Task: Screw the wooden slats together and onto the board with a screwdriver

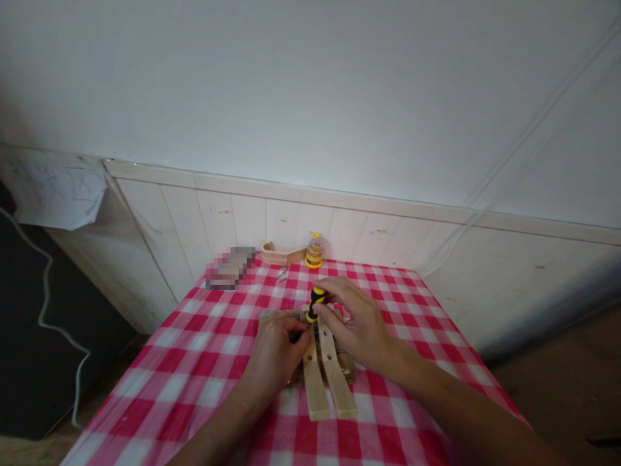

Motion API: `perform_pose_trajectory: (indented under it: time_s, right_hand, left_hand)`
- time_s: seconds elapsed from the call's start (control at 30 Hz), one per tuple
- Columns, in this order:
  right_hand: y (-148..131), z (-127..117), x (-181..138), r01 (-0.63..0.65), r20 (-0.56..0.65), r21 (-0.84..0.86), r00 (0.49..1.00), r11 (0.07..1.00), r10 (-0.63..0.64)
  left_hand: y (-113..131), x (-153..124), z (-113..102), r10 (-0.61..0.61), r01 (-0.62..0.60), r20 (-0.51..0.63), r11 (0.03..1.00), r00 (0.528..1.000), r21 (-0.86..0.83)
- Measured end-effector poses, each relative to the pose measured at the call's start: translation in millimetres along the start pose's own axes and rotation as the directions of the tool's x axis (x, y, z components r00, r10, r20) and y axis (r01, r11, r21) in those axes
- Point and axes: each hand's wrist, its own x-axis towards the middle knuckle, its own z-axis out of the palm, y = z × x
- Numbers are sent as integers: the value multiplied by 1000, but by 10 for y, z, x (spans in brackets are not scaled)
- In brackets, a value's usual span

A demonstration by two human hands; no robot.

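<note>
My right hand grips a short black and yellow screwdriver, held almost upright with its handle up. Just left of it, my left hand has thumb and fingers pinched together close to the screwdriver's lower end; whatever they hold is hidden. Below the hands lie two pale wooden pieces side by side, a left wooden piece and a right wooden piece, each with dark holes. Their upper parts rest over a flat brownish block, mostly covered by hands and wood. The screwdriver's tip is not visible.
A red and white checked cloth covers the table. Along its back edge are a curved wooden part, a clear tub with a yellow base, small metal bits and a blurred-out flat object. A panelled wall stands behind.
</note>
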Motion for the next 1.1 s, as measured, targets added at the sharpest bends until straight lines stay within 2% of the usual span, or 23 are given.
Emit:
perform_pose_trajectory:
  time_s: [0.1,0.3,0.53,0.83,1.1]
  right_hand:
    - [39,-3,24,38,-28,-36,999,999,-39]
    - [67,-11,8,27,-51,-57,998,998,-30]
    - [11,37,-61,-127,19,73,992,989,125]
    - [69,73,-50,-145,-69,93,986,985,151]
    - [-27,52,-34,-226,26,152,974,962,225]
  left_hand:
    - [5,-1,-2,1,-1,-3,1000,1000,-7]
    - [11,-3,-8,5,-4,-6,1000,1000,18]
    - [30,-10,-19,-16,16,-17,1000,1000,16]
    - [24,-7,-25,15,-15,-5,1000,1000,-2]
    - [33,-8,-28,-12,12,-3,1000,1000,22]
